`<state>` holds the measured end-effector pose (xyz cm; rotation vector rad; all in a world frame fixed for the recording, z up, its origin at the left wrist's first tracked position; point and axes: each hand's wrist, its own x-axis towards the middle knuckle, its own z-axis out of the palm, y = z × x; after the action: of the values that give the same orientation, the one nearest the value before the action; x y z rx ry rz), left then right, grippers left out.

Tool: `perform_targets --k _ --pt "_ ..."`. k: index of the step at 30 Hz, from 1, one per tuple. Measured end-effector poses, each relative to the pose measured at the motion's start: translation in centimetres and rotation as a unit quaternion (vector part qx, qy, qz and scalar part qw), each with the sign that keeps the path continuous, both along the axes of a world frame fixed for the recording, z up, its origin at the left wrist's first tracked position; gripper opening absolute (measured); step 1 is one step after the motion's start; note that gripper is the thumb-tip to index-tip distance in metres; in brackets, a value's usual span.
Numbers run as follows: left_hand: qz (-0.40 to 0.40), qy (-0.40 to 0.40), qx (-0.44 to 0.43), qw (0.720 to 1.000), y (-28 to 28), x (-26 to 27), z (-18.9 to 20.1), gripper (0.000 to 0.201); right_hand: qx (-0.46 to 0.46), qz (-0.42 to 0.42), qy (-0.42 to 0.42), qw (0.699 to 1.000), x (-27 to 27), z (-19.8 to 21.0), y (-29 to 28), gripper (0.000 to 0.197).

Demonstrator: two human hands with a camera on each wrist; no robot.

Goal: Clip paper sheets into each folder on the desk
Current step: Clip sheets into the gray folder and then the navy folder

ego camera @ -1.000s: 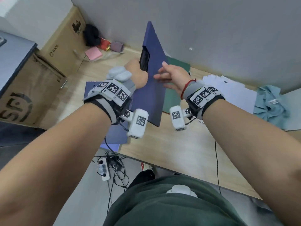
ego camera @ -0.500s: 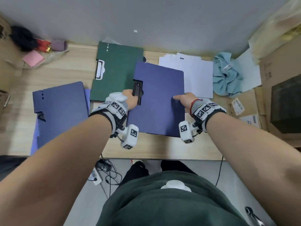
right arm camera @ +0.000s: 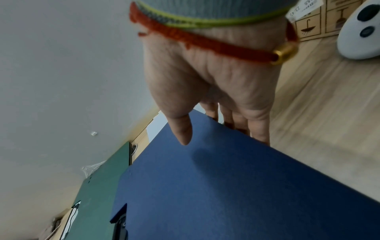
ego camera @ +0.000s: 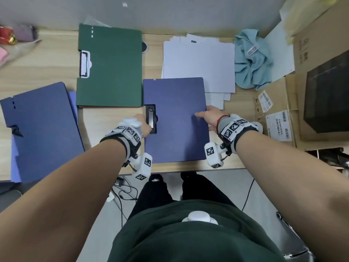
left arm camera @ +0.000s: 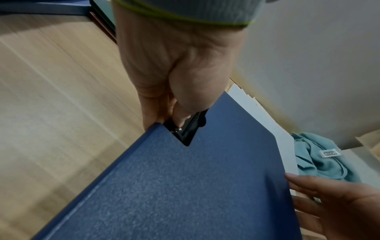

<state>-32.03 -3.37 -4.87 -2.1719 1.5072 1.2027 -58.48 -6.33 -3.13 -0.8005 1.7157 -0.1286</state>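
Note:
A closed blue folder (ego camera: 175,120) lies about flat over the desk's front middle, its black clip (ego camera: 151,118) showing in a notch at its left edge. My left hand (ego camera: 143,123) pinches that edge at the clip (left arm camera: 185,129), thumb on top and fingers beneath. My right hand (ego camera: 207,116) holds the right edge, with its thumb on the cover (right arm camera: 226,186) and its fingers (right arm camera: 257,126) under it. A green folder (ego camera: 109,69) with a white clip lies closed behind on the left. Loose white paper sheets (ego camera: 198,61) lie behind on the right.
A second blue folder (ego camera: 39,129) lies at the desk's left end over pale sheets. A crumpled teal cloth (ego camera: 253,59) sits right of the paper. Cardboard boxes (ego camera: 279,110) and a dark box (ego camera: 326,99) crowd the right side. The wall (ego camera: 170,14) runs along the back.
The blue folder stood nearly upright a second ago. Both hands have laid it down flat and drawn it toward the desk's front edge, keeping their hold.

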Motion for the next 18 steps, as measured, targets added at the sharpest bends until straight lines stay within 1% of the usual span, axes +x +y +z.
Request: perform_targets --k 2,3,4,5,6,7,8,10,11,14,16,18 --pt "0.000 -0.006 0.018 1.000 -0.2 0.2 0.0 0.036 -0.004 -0.010 -0.013 1.000 -0.2 0.3 -0.3 0.038" --pt "0.004 -0.013 0.022 1.000 -0.4 0.3 0.2 0.042 0.000 -0.016 -0.018 1.000 -0.4 0.5 -0.5 0.039" --pt "0.009 -0.016 0.019 1.000 -0.7 0.4 0.5 0.050 0.003 -0.020 -0.023 1.000 -0.4 0.9 -0.8 0.045" --pt "0.018 -0.010 0.014 1.000 -1.0 0.4 1.1 0.058 0.011 -0.030 -0.028 0.999 -0.5 1.1 -1.2 0.055" --pt "0.033 0.010 0.002 0.999 -1.6 0.4 1.5 0.061 0.013 -0.037 -0.041 0.998 -0.4 1.5 -1.6 0.067" --pt "0.053 0.044 -0.009 0.998 -2.1 0.3 2.4 0.059 0.016 -0.041 -0.061 0.997 0.0 2.1 -2.1 0.075" --pt "0.075 0.087 -0.020 0.993 -2.6 0.0 3.2 0.058 0.018 -0.042 -0.086 0.995 0.6 3.0 -2.5 0.078" --pt "0.125 0.162 -0.042 0.978 -3.5 -0.2 5.6 0.061 0.011 -0.028 -0.137 0.990 2.4 5.3 -3.1 0.077" --pt "0.137 0.185 -0.049 0.972 -3.9 -0.5 7.0 0.064 0.004 -0.021 -0.163 0.986 3.3 6.3 -3.5 0.079" --pt "0.145 0.222 -0.077 0.961 -4.6 -0.6 10.3 0.073 -0.008 0.020 -0.219 0.976 6.8 8.4 -4.5 0.084" --pt "0.135 0.214 -0.089 0.963 -4.8 0.1 12.1 0.072 -0.006 0.038 -0.243 0.969 9.6 9.2 -5.2 0.086" --pt "0.127 0.187 -0.103 0.969 -4.4 2.0 13.1 0.054 -0.004 0.067 -0.249 0.966 12.2 9.3 -5.4 0.086"
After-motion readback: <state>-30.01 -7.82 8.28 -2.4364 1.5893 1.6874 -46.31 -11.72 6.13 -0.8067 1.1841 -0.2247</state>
